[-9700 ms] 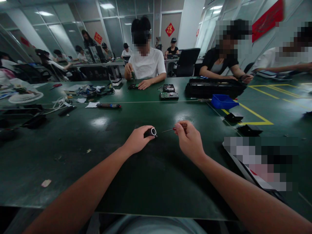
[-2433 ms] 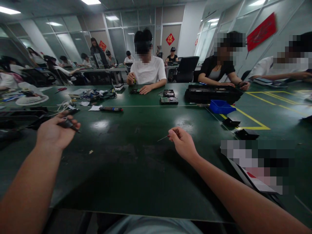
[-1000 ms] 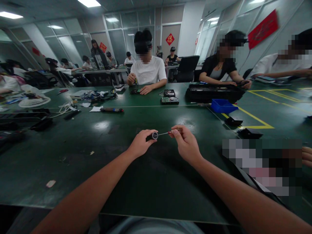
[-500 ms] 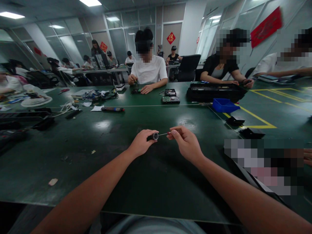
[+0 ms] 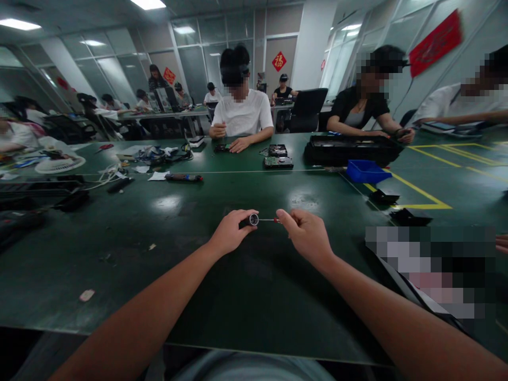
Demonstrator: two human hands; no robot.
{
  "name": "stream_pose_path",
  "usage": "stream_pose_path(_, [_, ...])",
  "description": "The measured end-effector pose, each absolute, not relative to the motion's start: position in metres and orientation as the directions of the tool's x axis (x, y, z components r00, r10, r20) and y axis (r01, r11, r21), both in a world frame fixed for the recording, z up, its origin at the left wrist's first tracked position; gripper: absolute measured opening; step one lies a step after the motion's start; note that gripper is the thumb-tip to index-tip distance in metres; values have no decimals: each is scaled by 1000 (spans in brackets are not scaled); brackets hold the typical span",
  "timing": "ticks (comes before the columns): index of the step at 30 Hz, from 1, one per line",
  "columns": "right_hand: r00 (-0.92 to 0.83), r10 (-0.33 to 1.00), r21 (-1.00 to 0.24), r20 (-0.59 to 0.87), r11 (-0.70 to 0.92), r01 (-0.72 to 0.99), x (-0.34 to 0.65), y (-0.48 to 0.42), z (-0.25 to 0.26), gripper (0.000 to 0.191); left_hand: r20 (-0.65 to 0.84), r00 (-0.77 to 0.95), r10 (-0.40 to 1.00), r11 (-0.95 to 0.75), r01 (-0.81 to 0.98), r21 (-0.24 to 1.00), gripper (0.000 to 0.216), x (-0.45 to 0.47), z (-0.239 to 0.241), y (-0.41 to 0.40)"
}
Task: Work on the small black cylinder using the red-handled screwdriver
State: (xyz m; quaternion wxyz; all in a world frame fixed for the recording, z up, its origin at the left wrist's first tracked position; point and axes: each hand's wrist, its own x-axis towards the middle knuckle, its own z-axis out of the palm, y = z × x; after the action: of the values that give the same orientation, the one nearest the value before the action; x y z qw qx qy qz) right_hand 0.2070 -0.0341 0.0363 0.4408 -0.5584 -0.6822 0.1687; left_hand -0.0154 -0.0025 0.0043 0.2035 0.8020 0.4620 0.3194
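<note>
My left hand [image 5: 230, 230] is closed around a dark cylindrical part [image 5: 253, 219] whose round end, with a light ring, faces me. In my right hand [image 5: 308, 233] is a thin screwdriver [image 5: 268, 219] with a red collar; the fingers wrap its handle, which is mostly hidden. The shaft points left and its tip meets the right side of the cylinder's end; whether it sits in a screw I cannot make out. Both hands are just above the green table [image 5: 254, 296].
Beyond my hands lie a dark tool-like cylinder [image 5: 183, 178] and circuit-board drives [image 5: 278, 162]. A blue tray [image 5: 367, 171] and black plastic pieces [image 5: 384, 197] are to the right. Cables and parts [image 5: 159, 154] lie at the left. A person in white [image 5: 243, 117] sits opposite.
My right hand has shifted slightly right and its grip has turned, with the thumb raised. The screwdriver shaft now lies more level. My left hand and the cylinder have stayed put.
</note>
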Motion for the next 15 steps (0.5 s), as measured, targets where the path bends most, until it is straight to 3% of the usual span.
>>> stream_pose_path(8, [-30, 904, -708, 426, 353, 612, 206, -34, 33, 42, 323, 375, 869, -493, 615, 615, 39, -16, 5, -3])
stream_pose_path(15, [-142, 873, -713, 467, 466, 523, 206, -36, 34, 13, 323, 374, 869, -493, 616, 614, 38, -16, 4, -2])
